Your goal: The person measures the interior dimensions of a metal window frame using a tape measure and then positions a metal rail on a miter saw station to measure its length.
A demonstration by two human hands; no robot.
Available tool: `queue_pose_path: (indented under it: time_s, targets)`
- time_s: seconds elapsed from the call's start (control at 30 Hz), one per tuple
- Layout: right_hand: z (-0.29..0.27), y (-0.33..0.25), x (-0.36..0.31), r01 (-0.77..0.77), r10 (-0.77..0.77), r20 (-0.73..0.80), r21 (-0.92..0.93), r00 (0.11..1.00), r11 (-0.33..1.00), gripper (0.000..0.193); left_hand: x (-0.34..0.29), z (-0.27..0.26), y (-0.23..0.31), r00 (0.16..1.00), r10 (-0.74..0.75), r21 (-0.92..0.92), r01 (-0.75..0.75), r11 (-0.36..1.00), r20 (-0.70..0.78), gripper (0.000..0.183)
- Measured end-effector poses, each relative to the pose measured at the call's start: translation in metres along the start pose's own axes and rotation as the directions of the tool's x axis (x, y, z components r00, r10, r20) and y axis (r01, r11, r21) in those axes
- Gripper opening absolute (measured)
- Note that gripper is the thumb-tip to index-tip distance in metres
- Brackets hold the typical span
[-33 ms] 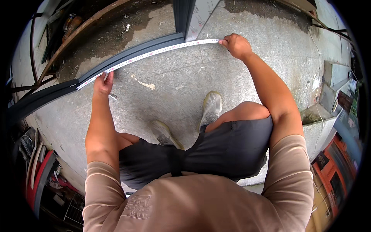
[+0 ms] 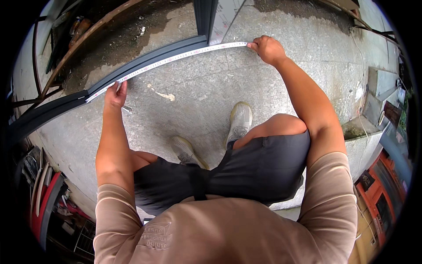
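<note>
A white tape measure blade (image 2: 179,56) stretches along the near edge of a dark grey metal frame bar (image 2: 149,57). Its right end, past the frame's corner, is pinched between the thumb and fingers of my right hand (image 2: 267,49). Farther left, my left hand (image 2: 115,94) grips the blade against the bar with thumb and fingers. The blade runs on a little beyond that hand, to a joint in the bar. From the corner a dark upright profile (image 2: 203,17) rises, with a film-covered panel face (image 2: 223,20) beside it.
Under me lies a grey stone floor (image 2: 198,88), with both my shoes (image 2: 240,119) on it. A concrete ledge (image 2: 362,138) and an orange-red machine (image 2: 378,189) are at right. Stacked scraps and a red-edged panel (image 2: 46,202) stand at left. A curved wooden strip (image 2: 88,35) crosses the upper left.
Both hands keep their hold on the tape blade. The whole view has shifted very slightly; nothing else visibly differs.
</note>
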State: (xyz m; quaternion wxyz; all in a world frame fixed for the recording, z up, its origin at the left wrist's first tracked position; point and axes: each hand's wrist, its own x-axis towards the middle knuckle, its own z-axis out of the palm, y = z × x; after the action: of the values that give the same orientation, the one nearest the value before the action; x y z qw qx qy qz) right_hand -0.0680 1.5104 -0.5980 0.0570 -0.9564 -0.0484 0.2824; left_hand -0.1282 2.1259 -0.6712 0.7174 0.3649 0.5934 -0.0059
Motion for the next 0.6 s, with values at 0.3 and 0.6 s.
queue_pose_path:
  time_s: [0.3,0.6]
  targets:
    - [0.000,0.000,0.004,-0.037,0.037,0.024,0.026,0.999,0.999,0.051,-0.007,0.011,0.000,0.999,0.051,0.072,-0.050,0.996,-0.012,0.018]
    - [-0.004,-0.002,0.000,-0.079,0.074,0.068,0.079,0.995,0.994,0.051,0.000,0.009,0.000,0.999,0.027,0.050,-0.026,0.998,-0.021,0.019]
